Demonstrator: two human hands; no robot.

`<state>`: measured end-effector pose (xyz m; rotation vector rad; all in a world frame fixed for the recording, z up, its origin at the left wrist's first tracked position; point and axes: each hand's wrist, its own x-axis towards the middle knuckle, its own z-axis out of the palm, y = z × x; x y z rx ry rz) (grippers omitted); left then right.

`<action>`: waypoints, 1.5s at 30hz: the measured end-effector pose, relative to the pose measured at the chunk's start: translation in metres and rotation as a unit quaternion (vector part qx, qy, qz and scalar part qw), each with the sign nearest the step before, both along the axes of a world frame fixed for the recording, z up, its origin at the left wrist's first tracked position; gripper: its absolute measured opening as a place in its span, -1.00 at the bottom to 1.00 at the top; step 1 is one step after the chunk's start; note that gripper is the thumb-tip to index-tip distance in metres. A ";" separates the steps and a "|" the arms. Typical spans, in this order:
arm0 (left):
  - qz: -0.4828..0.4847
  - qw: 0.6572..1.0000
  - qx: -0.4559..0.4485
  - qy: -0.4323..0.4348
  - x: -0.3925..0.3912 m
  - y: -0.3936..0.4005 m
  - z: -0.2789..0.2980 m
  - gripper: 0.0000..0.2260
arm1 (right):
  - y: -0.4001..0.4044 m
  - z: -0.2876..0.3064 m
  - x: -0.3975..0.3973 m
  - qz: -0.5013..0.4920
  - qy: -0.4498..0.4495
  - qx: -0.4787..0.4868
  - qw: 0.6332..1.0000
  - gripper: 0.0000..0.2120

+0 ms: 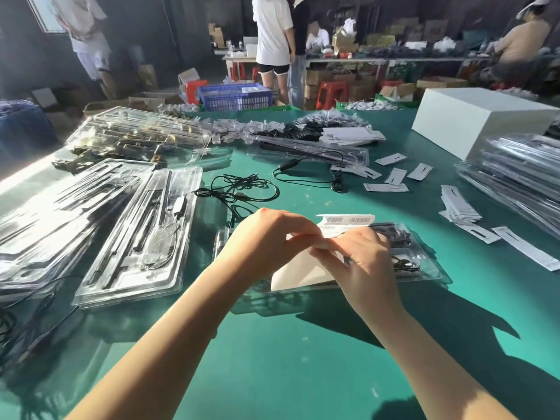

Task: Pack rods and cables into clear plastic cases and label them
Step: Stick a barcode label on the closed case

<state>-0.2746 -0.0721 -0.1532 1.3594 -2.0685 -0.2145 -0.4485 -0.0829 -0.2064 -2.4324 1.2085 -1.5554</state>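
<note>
Both hands work over the packed clear case (pixel 424 268) mid-bench: left hand (pixel 269 237) and right hand (pixel 360 259) fingers pinch the barcode label sheet (pixel 345 222). Best peel slowly, then lay it flat, square to the case.

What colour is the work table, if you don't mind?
The table is teal green, seen in the head view.

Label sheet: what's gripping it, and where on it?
Both hands pinch the label sheet at its near-left edge: left hand and right hand meet fingertip to fingertip there, above the clear plastic case. Barcoded end is free.
</note>
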 end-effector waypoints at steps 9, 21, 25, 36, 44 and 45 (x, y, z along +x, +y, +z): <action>0.108 0.813 0.160 0.550 0.027 -0.012 0.001 -0.95 | -0.018 0.016 -0.010 -0.028 -0.130 0.150 0.980 -0.91; 0.173 0.783 0.074 0.593 0.054 -0.024 -0.015 -0.93 | -0.115 0.063 -0.124 -0.280 0.131 -0.087 0.947 -0.72; 0.155 0.850 0.068 0.499 0.051 -0.022 -0.018 -0.92 | -0.114 0.020 -0.118 -0.213 0.368 0.244 0.872 -0.59; 0.210 0.934 -0.033 0.287 0.043 -0.026 -0.025 -0.90 | -0.104 0.033 -0.098 -0.368 0.079 0.455 0.807 -0.13; 0.108 0.922 -0.373 -0.001 0.031 -0.015 -0.023 -0.82 | -0.028 0.062 0.027 0.029 -0.115 0.435 0.893 -0.63; 0.102 0.913 -0.393 -0.027 0.031 -0.016 -0.025 -0.82 | -0.024 0.063 0.035 0.037 -0.135 0.454 0.880 -0.63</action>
